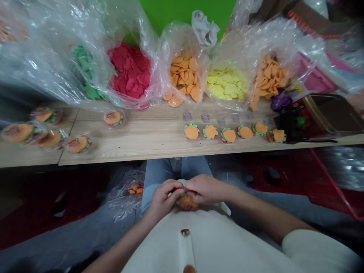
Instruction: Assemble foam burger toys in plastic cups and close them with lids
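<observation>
Close to my body, above my lap, a small foam toy burger (187,202) sits between my two hands. Its orange bun has a dark print on top, and some green shows at its far edge. My left hand (166,196) has its thumb and fingers closed at the burger's left and far side. On the right and far side, my right hand (207,189) pinches with bent fingers. The fingers hide much of the burger, including any clear case around it.
Packed toy burgers (79,144) stand at the table's left. Several plain-topped burgers (210,132) line the right front edge of the wooden table (142,132). Behind are plastic bags of red (131,72), orange (184,72) and yellow foam pieces (226,84). Red stools (267,170) flank me.
</observation>
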The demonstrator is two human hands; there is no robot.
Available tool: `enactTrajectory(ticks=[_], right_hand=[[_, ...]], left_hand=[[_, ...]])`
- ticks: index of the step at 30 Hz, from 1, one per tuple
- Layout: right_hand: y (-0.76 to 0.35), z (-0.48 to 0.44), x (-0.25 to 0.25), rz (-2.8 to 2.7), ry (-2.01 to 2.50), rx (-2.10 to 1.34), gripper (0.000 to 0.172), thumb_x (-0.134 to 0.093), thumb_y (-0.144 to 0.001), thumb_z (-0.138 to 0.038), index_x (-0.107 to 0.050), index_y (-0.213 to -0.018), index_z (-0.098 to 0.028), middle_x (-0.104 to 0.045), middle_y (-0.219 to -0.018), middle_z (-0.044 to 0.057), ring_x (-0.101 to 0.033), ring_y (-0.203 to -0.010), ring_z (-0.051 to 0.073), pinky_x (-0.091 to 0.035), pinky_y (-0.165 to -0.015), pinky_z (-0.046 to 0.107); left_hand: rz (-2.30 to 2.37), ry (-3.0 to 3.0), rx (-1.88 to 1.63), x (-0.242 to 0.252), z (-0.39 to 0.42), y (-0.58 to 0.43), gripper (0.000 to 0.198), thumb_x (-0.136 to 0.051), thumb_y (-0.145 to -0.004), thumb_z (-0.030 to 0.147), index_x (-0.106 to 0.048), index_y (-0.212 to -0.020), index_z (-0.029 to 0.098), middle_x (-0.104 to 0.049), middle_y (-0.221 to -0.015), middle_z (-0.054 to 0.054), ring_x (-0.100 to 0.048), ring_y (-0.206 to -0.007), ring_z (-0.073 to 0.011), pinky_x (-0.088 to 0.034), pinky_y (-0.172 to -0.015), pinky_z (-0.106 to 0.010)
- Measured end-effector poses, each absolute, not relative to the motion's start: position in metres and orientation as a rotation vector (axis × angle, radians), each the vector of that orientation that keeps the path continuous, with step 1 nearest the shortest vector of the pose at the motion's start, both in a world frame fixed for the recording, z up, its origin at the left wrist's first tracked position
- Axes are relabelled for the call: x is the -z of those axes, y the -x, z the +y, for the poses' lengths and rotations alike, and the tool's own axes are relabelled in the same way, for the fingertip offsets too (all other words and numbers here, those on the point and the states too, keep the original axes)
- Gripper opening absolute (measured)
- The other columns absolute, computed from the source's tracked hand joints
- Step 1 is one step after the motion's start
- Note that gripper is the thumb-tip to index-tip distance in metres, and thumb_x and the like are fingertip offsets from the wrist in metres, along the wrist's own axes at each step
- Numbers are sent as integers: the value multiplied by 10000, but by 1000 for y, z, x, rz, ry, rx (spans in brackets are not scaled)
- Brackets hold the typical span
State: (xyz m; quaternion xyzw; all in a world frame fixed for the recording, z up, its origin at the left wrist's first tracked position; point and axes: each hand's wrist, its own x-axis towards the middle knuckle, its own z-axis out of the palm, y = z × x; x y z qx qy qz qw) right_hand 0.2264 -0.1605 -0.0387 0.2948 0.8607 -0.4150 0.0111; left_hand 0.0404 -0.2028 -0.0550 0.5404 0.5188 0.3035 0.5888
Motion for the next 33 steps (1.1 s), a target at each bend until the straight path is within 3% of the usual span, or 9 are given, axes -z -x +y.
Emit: enactTrajectory(ticks=[4, 9, 17, 21, 23, 27, 29, 33], right_hand=[[-231, -163, 44, 2687, -998, 1344, 90, -471, -758, -189, -481, -669, -192, -474, -616, -28, -357, -544, 98, -211, -511, 232], [-247, -169, 55, 2458, -1469, 1643, 152, -405, -862, -298, -455, -771, -188, -495, -706, -17, -420, -628, 105, -302, -557, 215], [-246, -204, 78, 2400, -1758, 1803, 117, -317, -896, -246, -401, -830, -198, -461, -763, -3, -429, -692, 120, -362, -634, 246], [-249, -181, 77, 2280, -1676, 2058, 158, -337, -895, -304, -404, -800, -196, -466, -696, -22, -442, -624, 108, -368, -578, 236], [-256, -162, 70, 2232, -1753, 2188, 194, -371, -884, -361, -416, -789, -197, -470, -660, -34, -455, -588, 103, -377, -558, 234], [-273, -137, 51, 1954, -2096, 2597, 288, -388, -858, -475, -449, -795, -200, -519, -687, -16, -523, -617, 118, -427, -561, 251], [-276, -134, 46, 1796, -2052, 2812, 298, -424, -837, -492, -473, -833, -198, -562, -760, 8, -556, -653, 129, -440, -548, 251], [-271, -130, 49, 1734, -2292, 2943, 291, -517, -789, -474, -511, -825, -186, -581, -704, -4, -540, -570, 105, -432, -524, 238]], left_hand=[[1195, -1304, -689, 56, -200, -42, 142, -574, -753, 316, -658, -746, 201, -630, -765, -43, -559, -753, -167, -430, -708, -274], [1250, -818, -734, 64, -194, -50, 198, -573, -752, 358, -569, -748, 160, -574, -696, 5, -509, -644, -114, -416, -612, -225], [1224, -767, -681, 63, -194, -47, 205, -572, -764, 355, -528, -740, 155, -508, -680, 23, -469, -633, -94, -394, -586, -197], [1059, -852, -513, 49, -168, -37, 205, -602, -746, 344, -555, -865, 183, -561, -807, 4, -520, -731, -113, -422, -625, -204], [952, -797, -405, 41, -146, -39, 338, -661, -698, 313, -539, -993, 204, -592, -916, -29, -561, -775, -145, -451, -618, -229], [908, -553, -607, 28, -104, -75, 429, -669, -701, 268, -510, -1098, 233, -598, -1039, -56, -600, -837, -165, -492, -688, -282], [873, -438, -813, 24, -93, -104, 377, -659, -715, 266, -518, -1064, 235, -618, -990, -36, -609, -796, -137, -491, -703, -268], [859, -378, -989, 21, -94, -159, 336, -656, -715, 326, -508, -998, 224, -605, -708, 27, -536, -501, -73, -437, -496, -191]])
